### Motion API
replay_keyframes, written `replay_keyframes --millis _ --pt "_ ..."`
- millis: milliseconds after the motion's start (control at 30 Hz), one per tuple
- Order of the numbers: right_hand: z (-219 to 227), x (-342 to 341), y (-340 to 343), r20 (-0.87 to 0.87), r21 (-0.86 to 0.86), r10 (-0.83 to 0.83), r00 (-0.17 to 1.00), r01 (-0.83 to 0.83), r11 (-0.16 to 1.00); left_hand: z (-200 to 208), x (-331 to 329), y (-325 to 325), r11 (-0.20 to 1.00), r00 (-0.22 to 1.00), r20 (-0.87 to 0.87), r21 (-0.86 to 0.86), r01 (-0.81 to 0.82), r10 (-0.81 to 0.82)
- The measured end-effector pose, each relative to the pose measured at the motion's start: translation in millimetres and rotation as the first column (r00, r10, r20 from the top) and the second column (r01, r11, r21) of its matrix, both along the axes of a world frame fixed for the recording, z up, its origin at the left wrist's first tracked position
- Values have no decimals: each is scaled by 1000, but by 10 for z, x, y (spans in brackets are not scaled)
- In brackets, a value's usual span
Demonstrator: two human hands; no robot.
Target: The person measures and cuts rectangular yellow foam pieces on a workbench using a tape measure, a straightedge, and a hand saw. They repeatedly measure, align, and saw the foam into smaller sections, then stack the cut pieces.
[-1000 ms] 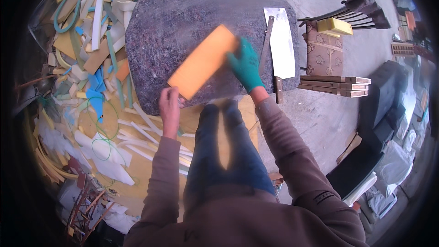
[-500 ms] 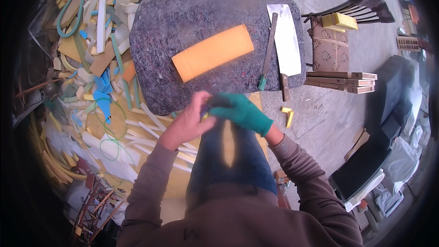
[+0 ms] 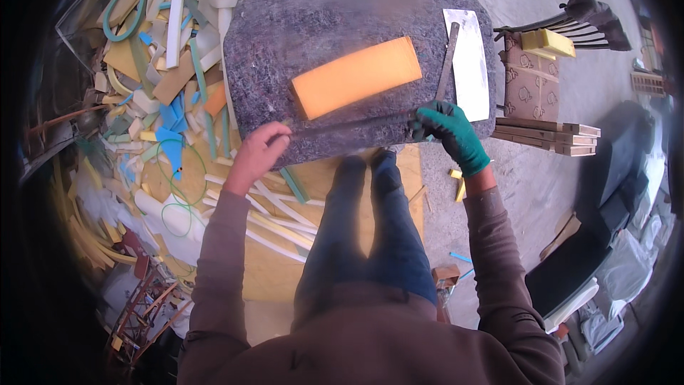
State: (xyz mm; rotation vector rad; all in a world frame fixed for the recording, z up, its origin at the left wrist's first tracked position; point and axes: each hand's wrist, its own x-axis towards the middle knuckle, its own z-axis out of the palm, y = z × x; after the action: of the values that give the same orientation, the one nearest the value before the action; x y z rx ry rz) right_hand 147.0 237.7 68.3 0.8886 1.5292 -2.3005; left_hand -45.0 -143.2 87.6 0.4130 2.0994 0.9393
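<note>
A dark narrow strip [image 3: 349, 125] seems stretched between my two hands along the near side of the felt-covered table [image 3: 342, 7]; its kind is too blurred to make out. My bare left hand [image 3: 261, 153] pinches its left end. Closed in a green glove, my right hand [image 3: 452, 134] grips the other end. Just beyond the strip lies an orange foam block [image 3: 356, 77], slightly slanted and touched by neither hand. To its right are a long narrow blade [image 3: 447, 60] and a large broad-bladed knife [image 3: 470, 64]. My gloved hand hides their handle ends.
Foam offcuts [image 3: 171, 85] pile up along the left. On the right stands a chair [image 3: 531, 75] with yellow foam pieces [image 3: 548, 43] on it, beside stacked wooden slats [image 3: 548, 135]. Dark padded furniture [image 3: 577, 257] lies farther right. Small yellow scraps [image 3: 459, 185] dot the floor.
My hands were together near my lap; now they are wide apart over the table's near edge, with the dark strip between them. The view has shifted, and my right hand now covers the knife handles.
</note>
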Motion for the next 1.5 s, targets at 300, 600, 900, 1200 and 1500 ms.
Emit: replay_keyframes --millis 300,600,900,1200,1500 --pt "-350 781 -113 188 893 -468 864 49 448 -467 -245 122 993 960 -259 -29 -113 102" --pt "-881 1242 -84 333 938 -232 914 -296 181 -555 -323 181 989 969 -239 -121 -84 54" --pt "-726 1409 378 370 918 -275 887 -303 258 -596 -282 -21 979 969 -220 -139 -148 115" --pt "-119 1301 367 120 965 -350 929 -26 261 -599 -274 -5 983 968 -226 -119 -137 107" --pt "748 1077 573 -205 623 -532 821 529 577 -573 -274 22 977 974 -199 -154 -145 113"
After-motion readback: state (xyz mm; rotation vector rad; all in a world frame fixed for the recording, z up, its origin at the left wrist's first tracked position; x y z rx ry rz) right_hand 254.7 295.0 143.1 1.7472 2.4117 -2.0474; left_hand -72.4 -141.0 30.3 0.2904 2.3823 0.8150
